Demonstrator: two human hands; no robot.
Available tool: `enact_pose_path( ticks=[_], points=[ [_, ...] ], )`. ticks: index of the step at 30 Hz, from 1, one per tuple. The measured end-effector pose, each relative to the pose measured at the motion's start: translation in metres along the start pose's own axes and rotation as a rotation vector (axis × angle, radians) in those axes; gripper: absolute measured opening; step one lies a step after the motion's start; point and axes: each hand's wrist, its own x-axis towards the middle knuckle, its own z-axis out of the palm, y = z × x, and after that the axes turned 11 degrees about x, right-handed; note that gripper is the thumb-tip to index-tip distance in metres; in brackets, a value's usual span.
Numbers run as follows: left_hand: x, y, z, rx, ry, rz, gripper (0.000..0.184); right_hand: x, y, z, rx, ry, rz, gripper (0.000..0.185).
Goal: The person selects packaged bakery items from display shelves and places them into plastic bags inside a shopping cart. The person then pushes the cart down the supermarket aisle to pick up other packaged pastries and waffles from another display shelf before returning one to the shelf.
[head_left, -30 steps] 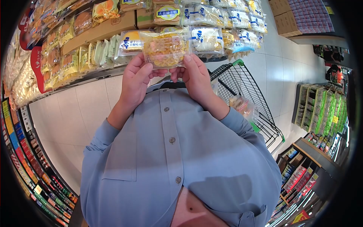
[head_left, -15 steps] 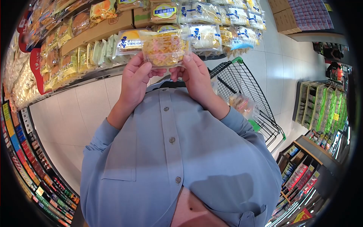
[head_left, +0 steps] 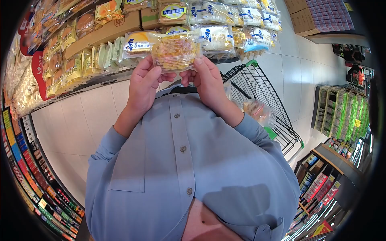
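Observation:
Between both hands is a clear plastic package of bread (head_left: pixel 177 51), yellowish with pink patches and printed text across its face. My left hand (head_left: pixel 144 82) pinches its lower left corner, thumb on the front. At the lower right corner my right hand (head_left: pixel 206 80) grips it the same way. The package is tilted up toward me, just in front of the bread display. Behind it, partly covered, lie a packet of toast (head_left: pixel 136 43) to the left and a white-and-blue bread packet (head_left: pixel 217 39) to the right.
A black wire shopping cart (head_left: pixel 277 104) with green corners stands close on the right, holding a bagged item (head_left: pixel 257 111). The bread shelf (head_left: pixel 112 76) runs across the front. More shelves (head_left: pixel 40 180) line the far left, and a rack (head_left: pixel 341 110) stands at the right.
The bread package tips very slightly, and the glare on its wrapper shifts. Both hands keep the same grip and nearly the same place.

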Motion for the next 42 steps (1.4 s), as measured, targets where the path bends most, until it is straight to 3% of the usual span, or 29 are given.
enact_pose_path(
  ticks=[5,7,9,11,14,15,16,17,18,21,23,24,26,28,30,36,42],
  points=[
    [-0.001,0.0,-0.001,-0.023,0.012,0.025,0.038,0.0,0.0,-0.002,0.006,-0.002,0.046,0.027],
    [-0.001,0.001,0.003,0.002,0.063,0.044,0.038,0.0,0.003,0.002,-0.152,0.145,-0.149,0.039],
    [0.001,0.003,0.008,0.026,0.109,0.065,0.037,-0.001,-0.001,0.001,-0.257,0.093,-0.242,0.047],
    [0.002,0.005,0.015,0.328,0.211,0.106,0.042,-0.002,-0.006,0.002,-0.364,0.044,-0.332,0.056],
    [0.0,-0.005,0.026,0.497,0.102,0.25,0.047,-0.007,-0.01,0.004,-0.405,-0.076,-0.338,0.069],
    [0.001,0.002,0.03,0.494,0.093,0.25,0.047,-0.008,-0.009,0.004,-0.289,-0.115,-0.292,0.072],
    [0.003,0.015,0.035,0.781,-0.057,0.338,0.05,-0.009,-0.007,0.004,-0.173,-0.153,-0.246,0.075],
    [0.005,0.022,0.037,1.064,-0.212,0.426,0.052,-0.01,-0.003,-0.002,-0.15,-0.1,-0.285,0.065],
    [0.006,0.021,0.037,1.061,-0.22,0.428,0.052,-0.011,-0.006,-0.003,-0.152,-0.094,-0.29,0.065],
    [0.012,0.011,0.035,1.079,-0.287,0.453,0.054,-0.016,-0.019,-0.009,0.084,0.105,-0.173,0.04],
    [0.017,0.004,0.039,0.988,-0.061,0.46,0.049,-0.023,-0.026,-0.013,0.116,0.093,-0.138,0.04],
    [0.02,-0.001,0.041,0.985,-0.074,0.459,0.049,-0.026,-0.029,-0.015,0.147,0.071,-0.097,0.041],
    [0.025,-0.009,0.047,0.545,0.052,0.222,0.042,-0.033,-0.031,-0.019,0.141,0.073,-0.086,0.04],
    [0.028,-0.012,0.052,0.438,0.027,0.173,0.037,-0.038,-0.035,-0.024,0.135,0.076,-0.078,0.038],
    [0.03,-0.017,0.05,0.251,-0.078,-0.122,0.033,-0.042,-0.039,-0.028,0.137,0.047,-0.012,0.037],
    [0.038,-0.022,0.07,0.399,-0.113,-0.086,0.019,-0.049,-0.041,-0.047,0.06,0.268,-0.05,0.04],
    [0.043,-0.035,0.072,0.326,-0.109,-0.121,0.021,-0.054,-0.047,-0.063,0.255,0.23,-0.134,0.039]
  ],
)
